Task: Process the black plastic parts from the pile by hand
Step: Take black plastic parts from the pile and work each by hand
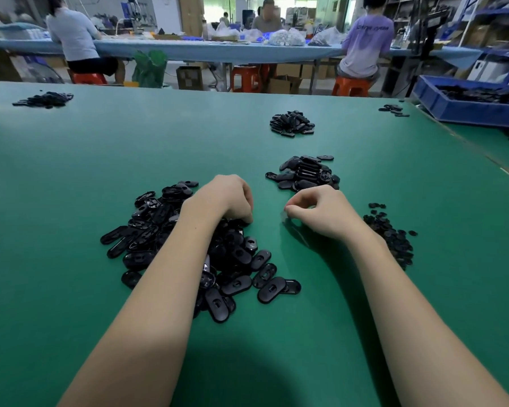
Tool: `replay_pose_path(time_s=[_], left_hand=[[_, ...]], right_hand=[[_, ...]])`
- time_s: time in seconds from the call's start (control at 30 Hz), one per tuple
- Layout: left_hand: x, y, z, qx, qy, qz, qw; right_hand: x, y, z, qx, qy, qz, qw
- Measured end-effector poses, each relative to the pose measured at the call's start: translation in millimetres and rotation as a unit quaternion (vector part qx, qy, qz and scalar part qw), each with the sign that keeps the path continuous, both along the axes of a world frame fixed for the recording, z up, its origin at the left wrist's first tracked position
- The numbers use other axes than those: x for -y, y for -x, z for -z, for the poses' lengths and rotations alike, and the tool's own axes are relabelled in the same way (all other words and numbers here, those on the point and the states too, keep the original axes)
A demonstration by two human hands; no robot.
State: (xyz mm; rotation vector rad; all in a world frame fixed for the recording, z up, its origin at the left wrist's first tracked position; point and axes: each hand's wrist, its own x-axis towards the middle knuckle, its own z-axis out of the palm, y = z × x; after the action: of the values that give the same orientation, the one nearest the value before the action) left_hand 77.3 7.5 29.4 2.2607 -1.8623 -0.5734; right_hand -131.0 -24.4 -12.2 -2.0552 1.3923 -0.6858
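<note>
Both forearms extended | left hand [224,198] curled on pile [194,248] | right hand [318,212] pinching

Between your two hands a strip of bare green table [269,218] runs forward, open until the middle heap of black parts [304,173] blocks it. Your left is crowded by the big pile [188,245]; small black bits [390,236] hem your right forearm. Farther ahead, past another heap [292,123], the mat lies open.

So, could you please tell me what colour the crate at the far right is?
Blue; the crate shows best in the head view.
</note>
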Motion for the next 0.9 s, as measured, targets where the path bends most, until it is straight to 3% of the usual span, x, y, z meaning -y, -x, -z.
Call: replay_pose_path(time_s=[0.4, 0.67, 0.9], left_hand=[[0, 13, -4, -0.050, 0.033, 0.031, 0.998], [-4, 23, -16, -0.120, 0.091, 0.018, 0.988], [-5, 36, -21, -0.119, 0.125, 0.021, 0.985]], right_hand=[[-3, -1, -3, 0.011, -0.019, -0.005, 1.000], [-5, 10, -14, 0.082, -0.073, -0.009, 0.994], [-3, 46, -29, 0.075, -0.095, 0.029, 0.992]])
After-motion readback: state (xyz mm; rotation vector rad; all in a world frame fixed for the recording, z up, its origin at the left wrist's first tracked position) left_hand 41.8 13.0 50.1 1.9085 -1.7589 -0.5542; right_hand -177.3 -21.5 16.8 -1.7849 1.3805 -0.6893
